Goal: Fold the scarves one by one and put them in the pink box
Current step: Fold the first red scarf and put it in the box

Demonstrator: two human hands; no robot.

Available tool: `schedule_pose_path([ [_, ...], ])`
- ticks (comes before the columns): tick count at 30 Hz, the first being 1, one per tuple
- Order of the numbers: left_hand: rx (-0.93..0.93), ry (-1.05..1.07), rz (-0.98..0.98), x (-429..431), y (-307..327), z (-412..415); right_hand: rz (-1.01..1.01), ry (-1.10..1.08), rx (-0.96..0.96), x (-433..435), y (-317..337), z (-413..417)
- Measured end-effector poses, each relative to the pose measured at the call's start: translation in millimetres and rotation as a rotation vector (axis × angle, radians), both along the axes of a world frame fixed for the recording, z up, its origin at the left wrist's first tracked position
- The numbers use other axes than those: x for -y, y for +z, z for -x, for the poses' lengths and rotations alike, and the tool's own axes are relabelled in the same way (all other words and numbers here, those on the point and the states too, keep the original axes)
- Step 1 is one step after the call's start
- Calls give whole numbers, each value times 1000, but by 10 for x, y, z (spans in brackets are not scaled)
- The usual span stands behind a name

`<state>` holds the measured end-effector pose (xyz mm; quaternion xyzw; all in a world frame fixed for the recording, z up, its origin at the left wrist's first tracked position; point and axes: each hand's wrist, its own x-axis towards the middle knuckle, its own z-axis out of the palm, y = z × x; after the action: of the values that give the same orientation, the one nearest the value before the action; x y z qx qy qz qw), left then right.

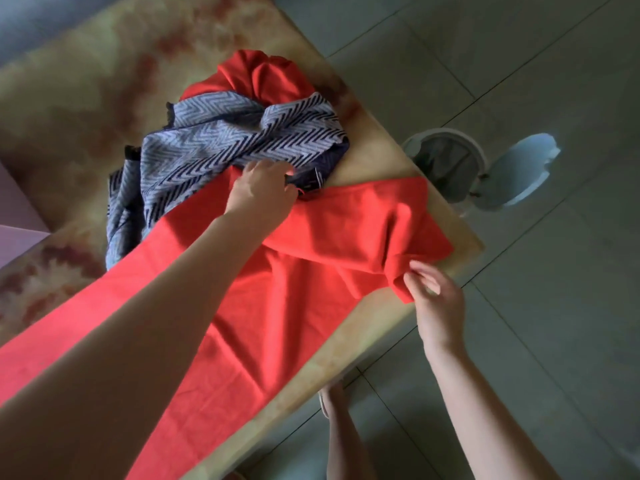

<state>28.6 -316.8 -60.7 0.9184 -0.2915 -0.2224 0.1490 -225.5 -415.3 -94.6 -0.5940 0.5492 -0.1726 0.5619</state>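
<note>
**Bare arms, pale slipper**

Just two bare forearms, uncovered right to the frame edge. Left hand (259, 192) up around 11 o'clock of centre, right hand (436, 299) out at 4 o'clock. Down at 6 o'clock, a bare lower leg (346, 445) and a foot in what looks like a pale slipper (324, 405), pretty blurry though.

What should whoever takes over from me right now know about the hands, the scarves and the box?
Left hand: grips the far edge of the red scarf, beside the pile.
Right hand: pinches that scarf's turned-over end near the table edge.
Red scarf: spread along the table, one end folded over, fold unfinished.
Zigzag scarf and second red scarf: crumpled behind it, unfolded.
Pink box: at the left edge of view, inside not visible.
Left to do: finish this fold, box it, then fold and box the other two.
</note>
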Motion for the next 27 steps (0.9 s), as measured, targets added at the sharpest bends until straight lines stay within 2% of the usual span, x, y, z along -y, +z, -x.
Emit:
schedule_pose_path([
  [3,-111,-69,82,211,-82,95,27,-130,-36,146,-118,-73],
  [8,-231,-22,7,454,-330,239,-20,29,-273,379,-262,-328],
  [9,-249,3,-6,475,-374,257,-4,51,-264,411,-257,-380],
  [13,-176,-11,6,545,-428,247,223,-46,-43,621,-19,-545],
  [16,-156,138,275,648,-329,147,343,-102,137,879,245,-613],
  [19,-117,259,496,806,-148,44,378,-115,207,1089,347,-690],
  [21,-186,269,595,907,-75,5,335,-69,159,1157,258,-738],
  [23,-226,234,611,946,-73,-2,268,6,30,1124,106,-743],
  [25,-214,222,537,894,-165,-14,199,46,-135,945,-56,-678],
  [27,-185,197,368,771,-269,-55,176,79,-276,656,-196,-541],
])
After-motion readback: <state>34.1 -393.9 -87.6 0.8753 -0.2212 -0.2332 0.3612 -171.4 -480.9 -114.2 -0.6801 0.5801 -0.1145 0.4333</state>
